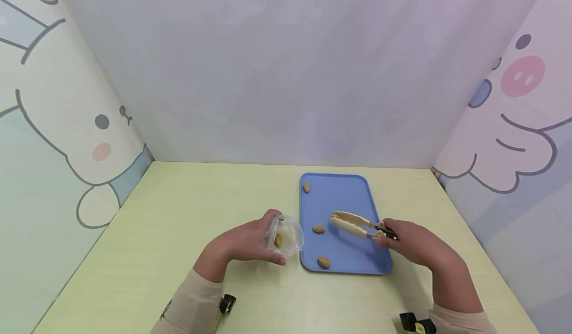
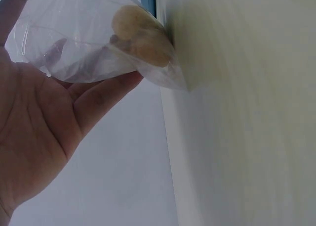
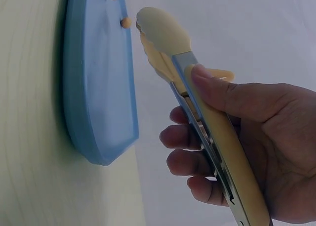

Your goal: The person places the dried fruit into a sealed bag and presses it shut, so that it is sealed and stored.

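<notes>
My left hand holds a clear plastic bag with its mouth spread, thumb and fingers around it. Inside the bag, in the left wrist view, lie tan, rounded pieces, blurred by the plastic. To the right is a blue tray; on it are almond-like brown pieces, one near the far left corner, one at the left middle, one near the front edge. My right hand grips cream-tipped tongs over the tray's right side. The tips hold nothing and stand slightly apart.
A pale yellow table lies beneath everything. A plain wall rises behind it, with cartoon-printed panels on both sides.
</notes>
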The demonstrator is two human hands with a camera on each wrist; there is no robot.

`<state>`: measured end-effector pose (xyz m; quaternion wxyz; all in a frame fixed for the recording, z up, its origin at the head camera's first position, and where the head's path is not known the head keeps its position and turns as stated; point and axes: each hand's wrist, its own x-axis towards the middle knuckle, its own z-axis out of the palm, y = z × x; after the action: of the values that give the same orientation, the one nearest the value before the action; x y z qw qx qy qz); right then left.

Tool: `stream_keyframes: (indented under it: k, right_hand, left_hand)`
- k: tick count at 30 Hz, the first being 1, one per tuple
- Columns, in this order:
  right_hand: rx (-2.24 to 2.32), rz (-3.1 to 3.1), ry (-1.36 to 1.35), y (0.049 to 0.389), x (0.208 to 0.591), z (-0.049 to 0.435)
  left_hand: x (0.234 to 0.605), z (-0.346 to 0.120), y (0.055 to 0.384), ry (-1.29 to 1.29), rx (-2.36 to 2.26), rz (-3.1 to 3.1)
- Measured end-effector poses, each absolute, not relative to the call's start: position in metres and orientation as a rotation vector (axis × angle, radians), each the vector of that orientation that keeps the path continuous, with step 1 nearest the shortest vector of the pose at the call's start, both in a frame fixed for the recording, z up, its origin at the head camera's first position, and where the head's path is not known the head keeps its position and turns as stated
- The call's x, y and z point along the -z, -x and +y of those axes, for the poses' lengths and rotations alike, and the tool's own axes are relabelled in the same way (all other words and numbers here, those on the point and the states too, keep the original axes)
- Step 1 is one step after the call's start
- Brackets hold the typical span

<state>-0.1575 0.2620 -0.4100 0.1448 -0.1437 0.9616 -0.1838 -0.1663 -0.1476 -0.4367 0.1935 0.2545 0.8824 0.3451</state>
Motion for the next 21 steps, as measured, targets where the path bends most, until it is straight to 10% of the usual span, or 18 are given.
stream_keyframes:
  k: [21]
  right_hand:
    - [0.563,2.888,0.496,0.142,0.384,0.249]
  left_hand:
    - [0.438,-0.147,0.166,-0.711,-0.961,2.484]
